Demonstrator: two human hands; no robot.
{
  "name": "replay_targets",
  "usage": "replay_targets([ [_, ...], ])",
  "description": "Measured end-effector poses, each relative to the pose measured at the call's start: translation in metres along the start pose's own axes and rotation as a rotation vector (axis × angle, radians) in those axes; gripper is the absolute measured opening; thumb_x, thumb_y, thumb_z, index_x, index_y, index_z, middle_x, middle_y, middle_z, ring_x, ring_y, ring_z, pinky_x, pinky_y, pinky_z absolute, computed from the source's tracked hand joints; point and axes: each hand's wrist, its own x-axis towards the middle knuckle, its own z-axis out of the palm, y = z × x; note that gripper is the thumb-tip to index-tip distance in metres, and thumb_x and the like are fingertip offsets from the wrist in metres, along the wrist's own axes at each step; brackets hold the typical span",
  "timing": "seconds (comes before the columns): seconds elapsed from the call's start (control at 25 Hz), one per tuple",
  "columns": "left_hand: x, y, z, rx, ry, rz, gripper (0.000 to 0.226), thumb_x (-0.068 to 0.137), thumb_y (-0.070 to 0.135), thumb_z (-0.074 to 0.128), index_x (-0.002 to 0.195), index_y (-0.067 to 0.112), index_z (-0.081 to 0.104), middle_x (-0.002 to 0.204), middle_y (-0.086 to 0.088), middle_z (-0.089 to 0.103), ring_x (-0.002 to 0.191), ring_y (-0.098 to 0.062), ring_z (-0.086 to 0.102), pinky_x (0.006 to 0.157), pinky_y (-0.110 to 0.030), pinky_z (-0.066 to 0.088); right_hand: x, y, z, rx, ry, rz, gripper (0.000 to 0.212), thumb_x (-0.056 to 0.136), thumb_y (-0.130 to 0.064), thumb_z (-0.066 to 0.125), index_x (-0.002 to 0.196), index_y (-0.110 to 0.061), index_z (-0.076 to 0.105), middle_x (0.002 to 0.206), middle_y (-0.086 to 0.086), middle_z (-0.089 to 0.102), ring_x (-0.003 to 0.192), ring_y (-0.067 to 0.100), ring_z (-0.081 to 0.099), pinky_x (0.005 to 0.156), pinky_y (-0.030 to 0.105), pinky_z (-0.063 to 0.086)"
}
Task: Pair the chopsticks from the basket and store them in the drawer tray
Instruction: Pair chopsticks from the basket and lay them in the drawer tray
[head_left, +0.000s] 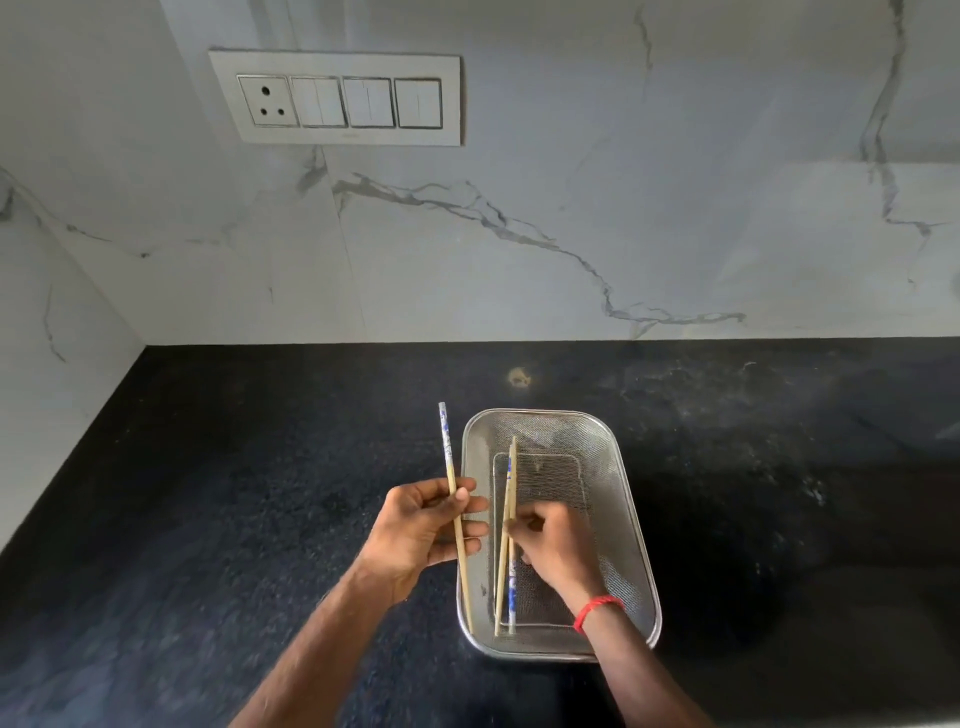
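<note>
The left hand (426, 530), at centre frame, is closed around a single chopstick (454, 512) with a blue-patterned top. The stick is pinched between thumb and fingers near its middle and held at a steep slant, patterned end pointing up the frame, plain tip hanging over the lower left corner of the basket; it appears to be kept aside to await its partner. The right hand (556, 551) is reached down into the mesh basket (631, 525), fingers curled onto the remaining chopsticks (508, 540). Whether a firm grip is made, or the sticks are only being fingered apart, cannot be told.

About three sticks are counted in the basket, lying lengthwise along its left side and overlapping; at least one is turned with its blue end toward the lower edge of the frame. A red thread (597, 612) is worn on the right wrist.

The basket is set on the dark countertop (234, 467), lower centre. A switch panel (337, 98) is mounted upper left on the marble wall (623, 182). No drawer or tray is in view; storage is judged not yet begun.
</note>
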Motion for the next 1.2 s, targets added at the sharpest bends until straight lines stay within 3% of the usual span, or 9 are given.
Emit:
replay_targets([
  [0.12,0.001,0.001,0.002,-0.012,-0.017,-0.043,0.023,0.099,0.014,0.058,0.116,0.000,0.067,0.100,-0.017,0.078,0.077,-0.028,0.075,0.066,-0.038,0.063,-0.009,-0.004,-0.014,0.322,0.037,0.055,0.007,0.084,-0.020,0.076,0.090,-0.018,0.074,0.072,0.001,0.072,0.055,0.010,0.063,0.050,0.024,0.051],
  [0.24,0.004,0.003,0.008,-0.042,-0.053,-0.083,0.027,0.105,0.017,0.049,0.118,0.000,0.065,0.101,-0.021,0.077,0.080,-0.032,0.075,0.066,-0.040,0.064,-0.017,-0.021,-0.033,0.568,0.069,-0.047,0.011,0.087,-0.010,0.071,0.096,-0.016,0.074,0.075,0.006,0.074,0.060,0.012,0.066,0.048,0.020,0.048],
  [0.44,0.006,0.001,0.016,-0.063,-0.131,-0.110,0.031,0.106,0.019,0.046,0.116,-0.001,0.067,0.100,-0.023,0.073,0.085,-0.034,0.073,0.067,-0.047,0.065,-0.027,-0.044,-0.027,0.224,0.002,-0.330,0.027,0.093,-0.011,0.063,0.112,-0.026,0.073,0.107,-0.013,0.074,0.093,-0.003,0.070,0.080,0.021,0.058],
  [0.6,0.002,-0.003,0.017,-0.094,-0.135,-0.095,0.029,0.106,0.016,0.044,0.113,0.000,0.067,0.091,-0.017,0.074,0.077,-0.029,0.073,0.066,-0.048,0.064,-0.034,-0.046,-0.020,0.143,0.033,-0.418,0.027,0.095,-0.015,0.059,0.113,-0.030,0.071,0.109,-0.017,0.073,0.095,-0.005,0.069,0.082,0.017,0.056],
  [0.72,-0.003,-0.007,0.015,-0.138,-0.126,-0.100,0.026,0.105,0.016,0.047,0.115,-0.001,0.065,0.107,-0.027,0.073,0.089,-0.038,0.073,0.067,-0.050,0.064,-0.030,-0.034,-0.017,0.233,0.168,-0.335,0.016,0.092,-0.018,0.066,0.102,-0.027,0.073,0.087,-0.015,0.075,0.077,-0.002,0.069,0.066,0.019,0.055],
  [0.8,-0.007,-0.007,0.014,-0.141,-0.099,-0.098,0.025,0.105,0.016,0.047,0.118,0.000,0.062,0.116,-0.029,0.071,0.091,-0.041,0.071,0.067,-0.051,0.063,-0.022,-0.020,-0.016,0.026,0.215,-0.233,0.014,0.089,-0.028,0.069,0.103,-0.028,0.069,0.071,-0.014,0.067,0.062,0.001,0.063,0.057,0.022,0.048],
  [0.92,-0.010,-0.006,0.013,-0.128,-0.082,-0.078,0.025,0.105,0.015,0.048,0.120,-0.001,0.060,0.117,-0.029,0.070,0.086,-0.038,0.073,0.066,-0.051,0.063,-0.015,-0.002,-0.010,-0.321,0.041,-0.090,0.043,0.087,-0.041,0.069,0.125,-0.024,0.059,0.085,-0.001,0.073,0.071,0.014,0.068,0.061,0.029,0.052],
  [1.04,-0.012,-0.005,0.014,-0.109,-0.072,-0.058,0.024,0.104,0.014,0.050,0.120,-0.001,0.061,0.114,-0.026,0.073,0.086,-0.036,0.074,0.067,-0.053,0.064,-0.014,0.004,-0.003,-0.055,-0.042,-0.008,0.053,0.086,-0.024,0.073,0.135,-0.019,0.054,0.078,0.003,0.072,0.059,0.011,0.065,0.061,0.028,0.056],
  [1.2,-0.016,-0.004,0.020,-0.090,-0.069,-0.046,0.023,0.103,0.014,0.053,0.118,0.001,0.063,0.113,-0.023,0.074,0.090,-0.036,0.075,0.066,-0.053,0.064,-0.021,0.001,-0.015,0.119,0.083,0.014,0.045,0.082,-0.020,0.074,0.126,-0.021,0.062,0.068,-0.003,0.067,0.053,0.008,0.059,0.047,0.018,0.047],
])
